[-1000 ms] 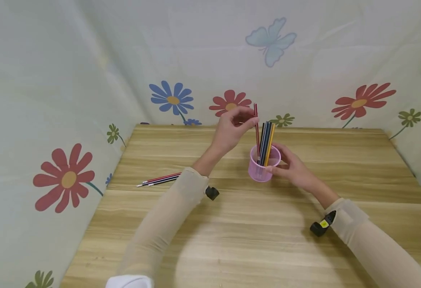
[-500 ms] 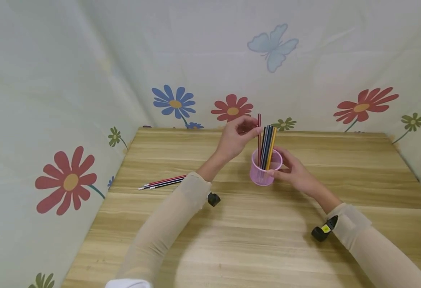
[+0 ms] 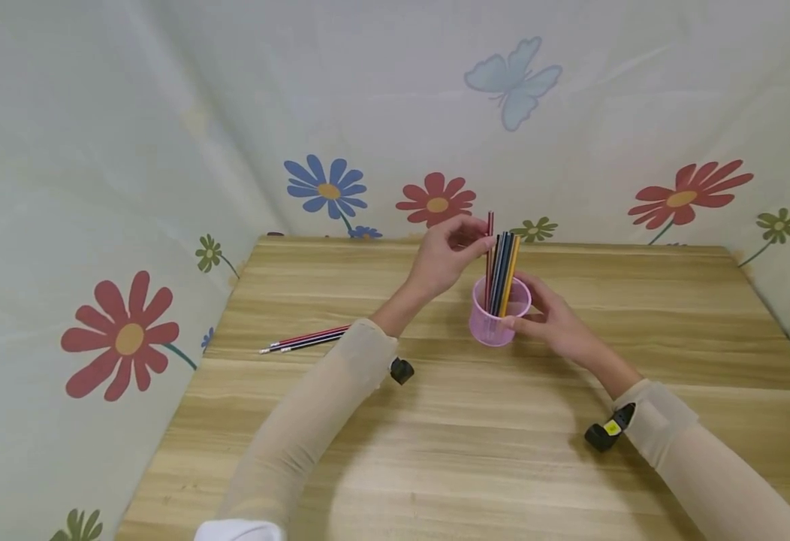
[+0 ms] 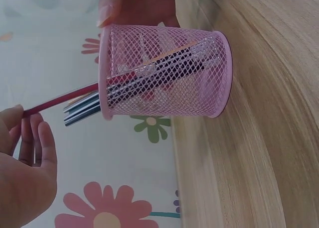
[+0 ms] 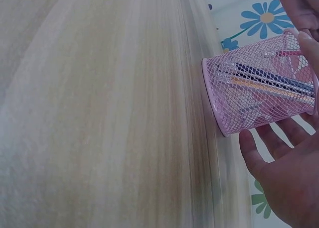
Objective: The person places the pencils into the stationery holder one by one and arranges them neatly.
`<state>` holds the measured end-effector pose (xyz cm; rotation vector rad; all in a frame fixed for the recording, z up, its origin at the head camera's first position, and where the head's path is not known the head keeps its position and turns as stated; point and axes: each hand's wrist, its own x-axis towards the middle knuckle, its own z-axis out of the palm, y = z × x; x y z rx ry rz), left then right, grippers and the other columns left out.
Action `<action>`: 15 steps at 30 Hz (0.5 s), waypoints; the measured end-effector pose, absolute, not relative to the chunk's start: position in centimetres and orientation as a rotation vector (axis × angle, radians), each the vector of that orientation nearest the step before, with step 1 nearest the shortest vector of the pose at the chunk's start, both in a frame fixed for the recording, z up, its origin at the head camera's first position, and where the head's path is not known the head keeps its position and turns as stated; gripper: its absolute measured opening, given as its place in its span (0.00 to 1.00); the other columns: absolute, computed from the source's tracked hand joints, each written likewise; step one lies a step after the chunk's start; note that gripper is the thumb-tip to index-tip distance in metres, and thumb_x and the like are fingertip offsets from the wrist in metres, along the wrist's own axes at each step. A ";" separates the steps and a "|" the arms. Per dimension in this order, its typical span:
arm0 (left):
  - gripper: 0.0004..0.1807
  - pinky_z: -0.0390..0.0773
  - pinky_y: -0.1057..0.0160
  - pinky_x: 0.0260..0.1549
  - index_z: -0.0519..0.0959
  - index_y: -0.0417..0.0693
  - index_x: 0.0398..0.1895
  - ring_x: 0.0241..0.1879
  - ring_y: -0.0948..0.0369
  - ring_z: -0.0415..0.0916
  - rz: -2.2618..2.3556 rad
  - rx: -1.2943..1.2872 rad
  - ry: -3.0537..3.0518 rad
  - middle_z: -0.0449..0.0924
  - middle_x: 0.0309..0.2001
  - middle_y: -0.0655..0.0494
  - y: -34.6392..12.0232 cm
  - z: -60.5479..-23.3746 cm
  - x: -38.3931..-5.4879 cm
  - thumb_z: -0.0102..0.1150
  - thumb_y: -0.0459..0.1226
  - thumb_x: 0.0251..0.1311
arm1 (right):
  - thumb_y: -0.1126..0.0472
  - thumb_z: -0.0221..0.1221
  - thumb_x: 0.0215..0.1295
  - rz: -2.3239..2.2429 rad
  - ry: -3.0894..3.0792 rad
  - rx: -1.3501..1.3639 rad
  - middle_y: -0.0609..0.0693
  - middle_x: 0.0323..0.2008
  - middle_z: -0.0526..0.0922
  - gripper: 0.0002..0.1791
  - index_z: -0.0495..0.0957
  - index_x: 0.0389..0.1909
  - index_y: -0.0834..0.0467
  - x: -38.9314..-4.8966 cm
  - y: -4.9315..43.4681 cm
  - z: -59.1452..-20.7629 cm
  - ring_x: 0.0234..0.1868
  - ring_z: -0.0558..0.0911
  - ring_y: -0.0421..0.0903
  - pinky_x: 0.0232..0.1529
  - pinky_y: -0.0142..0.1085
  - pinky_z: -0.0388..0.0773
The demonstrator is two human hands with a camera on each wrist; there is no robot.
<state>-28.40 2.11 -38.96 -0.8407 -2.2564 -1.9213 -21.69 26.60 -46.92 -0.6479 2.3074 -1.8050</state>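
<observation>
Between the thumb and fingers of my left hand (image 3: 435, 259), the upper part of a red pencil (image 4: 65, 96) is pinched, its lower end inside a pink mesh pencil cup (image 3: 492, 330). Several dark pencils (image 3: 499, 274) and a yellow one (image 3: 511, 274) lean together in the same cup. The right hand (image 3: 557, 323) grips the cup from the right, thumb at the near rim and fingers round the far side. In the right wrist view the mesh cup (image 5: 259, 83) stands by the right palm, with the pencils showing through its wall.
Several red and dark pencils (image 3: 307, 340) with white ends lie on the wooden table (image 3: 435, 451) at the left, partly hidden by the left sleeve (image 3: 327, 413). A flower-patterned cloth (image 3: 381, 90) hangs behind the table's far edge.
My left hand has moved slightly right and down, and the red pencil has sunk deeper into the cup beside the others. The right hand keeps its hold on the cup.
</observation>
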 end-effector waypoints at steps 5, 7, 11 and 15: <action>0.12 0.84 0.64 0.49 0.84 0.47 0.53 0.44 0.59 0.84 -1.892 -0.821 -2.290 0.86 0.45 0.56 2.4 -38.9 -28.5 0.70 0.41 0.71 | 0.68 0.66 0.72 -1.789 2.328 -0.658 0.61 0.78 0.63 0.44 0.55 0.83 0.55 -21.7 26.8 -46.8 0.78 0.63 0.64 0.70 0.65 0.67; 0.13 0.84 0.65 0.49 0.84 0.48 0.53 0.43 0.59 0.84 -1.869 -0.809 -2.317 0.86 0.45 0.56 2.6 -39.0 -28.4 0.70 0.41 0.71 | 0.68 0.66 0.72 -1.787 2.335 -0.661 0.61 0.78 0.63 0.44 0.55 0.83 0.55 -21.7 26.9 -46.7 0.78 0.62 0.65 0.70 0.65 0.67; 0.12 0.83 0.66 0.48 0.84 0.48 0.53 0.43 0.60 0.83 -1.843 -0.789 -2.375 0.86 0.45 0.57 2.8 -39.4 -28.4 0.69 0.42 0.71 | 0.68 0.66 0.72 -1.788 2.324 -0.661 0.62 0.78 0.63 0.44 0.55 0.83 0.55 -21.8 27.0 -46.7 0.78 0.62 0.65 0.71 0.66 0.66; 0.12 0.84 0.66 0.47 0.84 0.47 0.52 0.42 0.60 0.83 -1.844 -0.740 -2.402 0.86 0.45 0.56 2.9 -39.9 -28.5 0.69 0.41 0.72 | 0.68 0.66 0.72 -1.777 2.324 -0.667 0.62 0.78 0.63 0.44 0.55 0.83 0.55 -22.0 26.9 -46.9 0.78 0.62 0.64 0.71 0.66 0.66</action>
